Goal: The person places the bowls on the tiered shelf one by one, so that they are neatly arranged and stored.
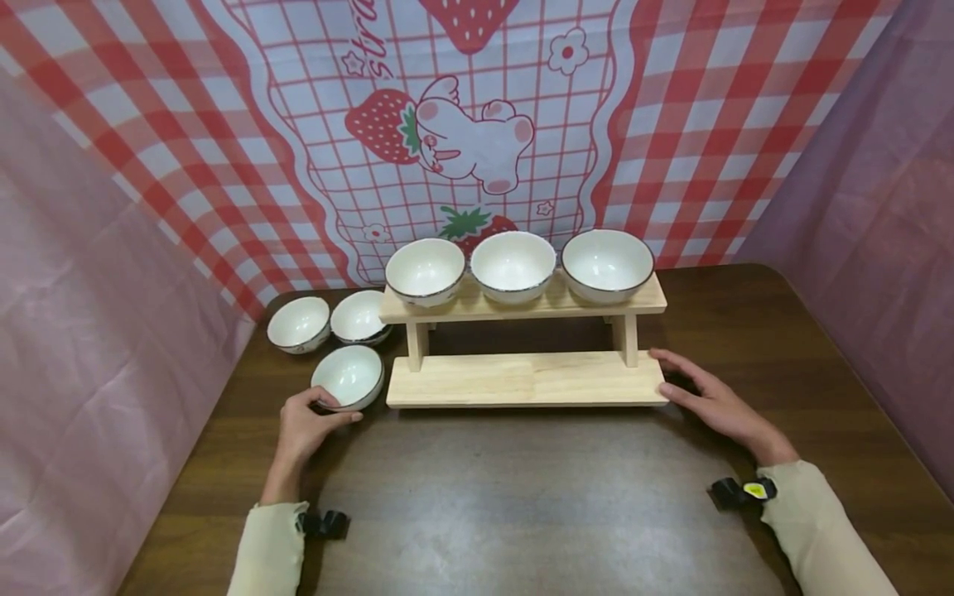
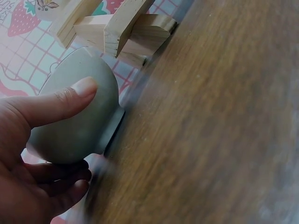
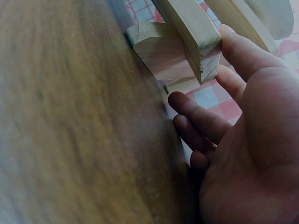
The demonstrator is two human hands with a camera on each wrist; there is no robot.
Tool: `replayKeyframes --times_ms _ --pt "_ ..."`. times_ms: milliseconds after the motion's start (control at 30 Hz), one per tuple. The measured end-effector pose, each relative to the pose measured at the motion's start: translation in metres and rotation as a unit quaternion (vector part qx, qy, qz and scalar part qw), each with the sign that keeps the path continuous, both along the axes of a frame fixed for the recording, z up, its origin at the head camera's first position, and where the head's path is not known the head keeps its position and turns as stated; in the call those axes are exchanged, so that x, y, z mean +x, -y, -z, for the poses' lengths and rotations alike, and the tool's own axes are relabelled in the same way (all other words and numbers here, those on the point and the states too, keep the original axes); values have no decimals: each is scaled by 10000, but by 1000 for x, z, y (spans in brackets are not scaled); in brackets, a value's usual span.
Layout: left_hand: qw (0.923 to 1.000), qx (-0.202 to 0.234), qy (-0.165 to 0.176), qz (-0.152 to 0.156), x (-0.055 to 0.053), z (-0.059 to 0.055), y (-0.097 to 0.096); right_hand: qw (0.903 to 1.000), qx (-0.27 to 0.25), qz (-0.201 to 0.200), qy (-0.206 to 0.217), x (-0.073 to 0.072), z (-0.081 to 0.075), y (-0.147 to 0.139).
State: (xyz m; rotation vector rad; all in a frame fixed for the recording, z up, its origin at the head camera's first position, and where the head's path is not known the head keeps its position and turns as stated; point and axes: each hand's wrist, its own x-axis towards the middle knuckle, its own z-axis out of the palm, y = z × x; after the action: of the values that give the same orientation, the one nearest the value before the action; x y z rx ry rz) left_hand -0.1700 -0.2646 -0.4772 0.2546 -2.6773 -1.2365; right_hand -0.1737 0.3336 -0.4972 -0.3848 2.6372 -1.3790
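My left hand [image 1: 304, 424] grips the rim of a white bowl [image 1: 349, 374] with a dark edge. The bowl stands on the table left of a two-tier wooden stand [image 1: 522, 381]. In the left wrist view, the thumb [image 2: 70, 100] presses the bowl's outer side. At the stand's other end, my right hand [image 1: 719, 406] touches the end of the lower shelf. Thumb and index finger rest at that shelf end [image 3: 209, 58] in the right wrist view, the other fingers being below it. On the upper shelf sit a left bowl [image 1: 425, 269], a middle bowl [image 1: 513, 265] and a right bowl [image 1: 607, 263].
Two more bowls stand at the back left of the brown table [image 1: 522, 505]: an outer bowl [image 1: 300, 324] and an inner bowl [image 1: 359, 314] close to the stand. A red-and-white strawberry cloth [image 1: 477, 124] hangs behind. Pink fabric [image 1: 97, 331] borders the sides.
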Motion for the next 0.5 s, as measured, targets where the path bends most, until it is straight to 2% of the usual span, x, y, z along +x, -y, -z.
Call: replayKeyframes --times_ms 300,500 --pt "9999 -14 70 -107 3 -3 2 9999 86 -3 -89 1 1 -1" --pt "9998 63 -92 -177 6 -5 4 9999 93 -4 -90 1 0 -1"
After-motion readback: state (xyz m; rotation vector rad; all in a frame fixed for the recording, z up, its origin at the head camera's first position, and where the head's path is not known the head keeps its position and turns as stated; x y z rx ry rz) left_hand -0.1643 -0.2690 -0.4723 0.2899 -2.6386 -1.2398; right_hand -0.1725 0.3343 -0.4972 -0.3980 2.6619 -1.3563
